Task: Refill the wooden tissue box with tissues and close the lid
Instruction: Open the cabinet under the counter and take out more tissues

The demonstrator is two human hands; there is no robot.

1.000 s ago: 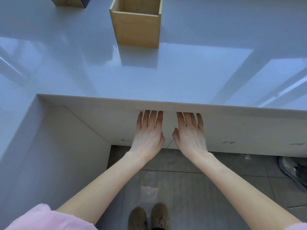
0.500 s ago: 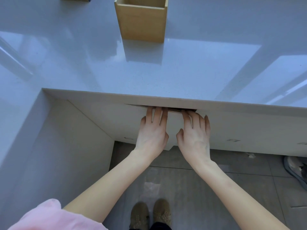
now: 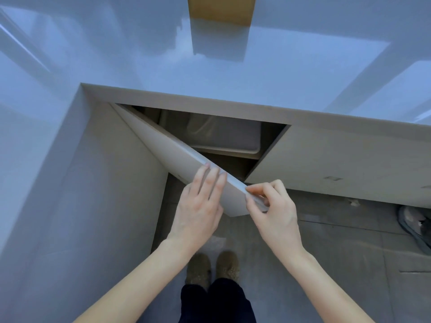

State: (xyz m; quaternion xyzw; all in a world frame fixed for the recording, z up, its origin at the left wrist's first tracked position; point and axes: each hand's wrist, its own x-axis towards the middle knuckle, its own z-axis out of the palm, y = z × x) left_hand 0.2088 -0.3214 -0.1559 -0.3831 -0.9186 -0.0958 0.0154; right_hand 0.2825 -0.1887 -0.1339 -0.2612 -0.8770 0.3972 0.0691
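The wooden tissue box (image 3: 220, 9) stands on the glossy white counter (image 3: 140, 54) at the top edge, only its lower front showing. Below the counter, a white cabinet door (image 3: 177, 157) hangs partly swung out toward me, hinged on the left. My left hand (image 3: 200, 206) lies flat on the door's front face near its free edge. My right hand (image 3: 272, 206) pinches that free edge between thumb and fingers. Inside the cabinet a pale plastic bin (image 3: 224, 136) shows, with something in clear wrap in it. No tissues are plainly visible.
A second cabinet door (image 3: 338, 166) to the right is shut. The counter wraps around on my left as a white side panel (image 3: 81, 206). My feet (image 3: 212, 266) stand on grey floor tiles, and a grey shoe (image 3: 415, 227) lies at the right.
The cabinet door, flush a second ago, has swung out toward me. My right hand shifted from flat on the door to gripping its edge. The view tilted down, cutting off most of the box.
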